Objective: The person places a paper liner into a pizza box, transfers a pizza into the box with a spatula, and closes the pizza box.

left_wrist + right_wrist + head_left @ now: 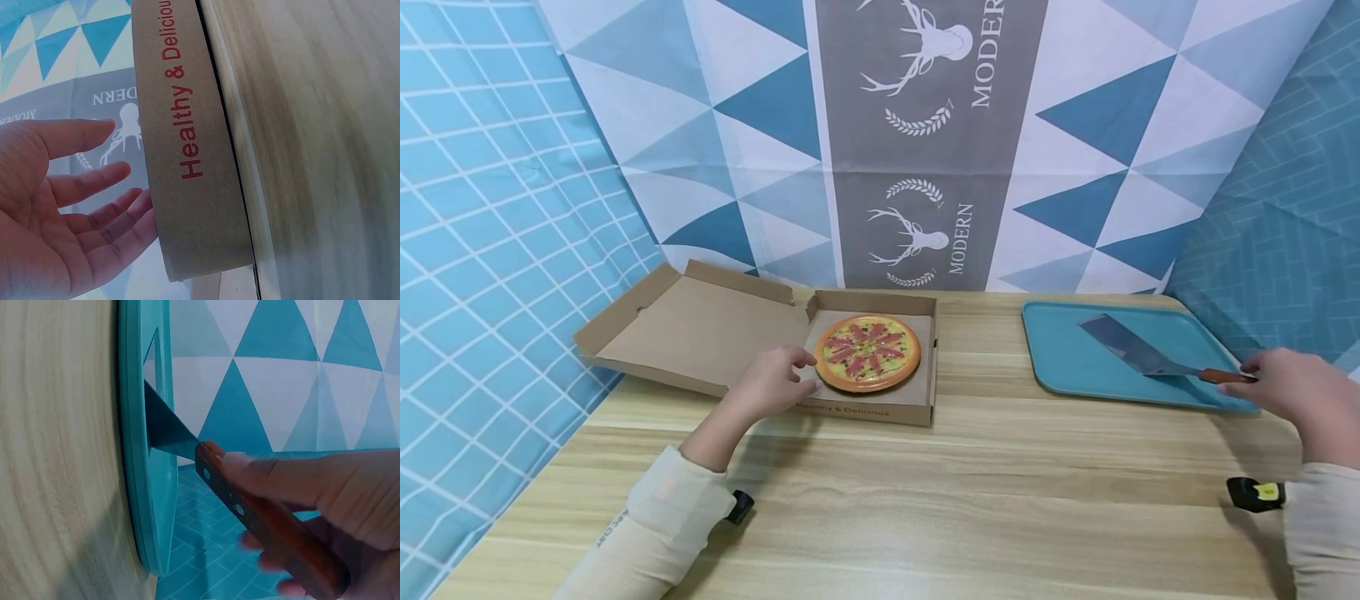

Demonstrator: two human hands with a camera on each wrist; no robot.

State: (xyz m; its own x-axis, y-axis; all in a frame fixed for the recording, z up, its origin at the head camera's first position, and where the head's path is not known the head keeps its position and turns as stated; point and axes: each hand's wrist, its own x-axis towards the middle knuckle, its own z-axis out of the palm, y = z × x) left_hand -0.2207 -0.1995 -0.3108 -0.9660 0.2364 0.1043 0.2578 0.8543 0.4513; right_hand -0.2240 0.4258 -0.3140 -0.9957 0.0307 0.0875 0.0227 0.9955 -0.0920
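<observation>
In the head view a small pizza (867, 353) with red strips on top lies in an open cardboard pizza box (886, 412). My left hand (777, 382) hovers over the box's front left part, beside the pizza. Its fingers are loosely bent and apart, with nothing between them, as the left wrist view also shows at the box wall (187, 187). At the right, my right hand (1292, 387) holds a spatula (1127, 346) by its brown wooden handle (262, 525). The thumb lies along the handle; the metal blade is over a blue tray (1060, 367).
The box lid (692, 329) is folded out to the left. Behind the wooden table (985, 500) hangs a patterned cloth (917, 150). Blue tiled sheets stand on the left and right sides. A black strap piece (1255, 493) shows at the right sleeve.
</observation>
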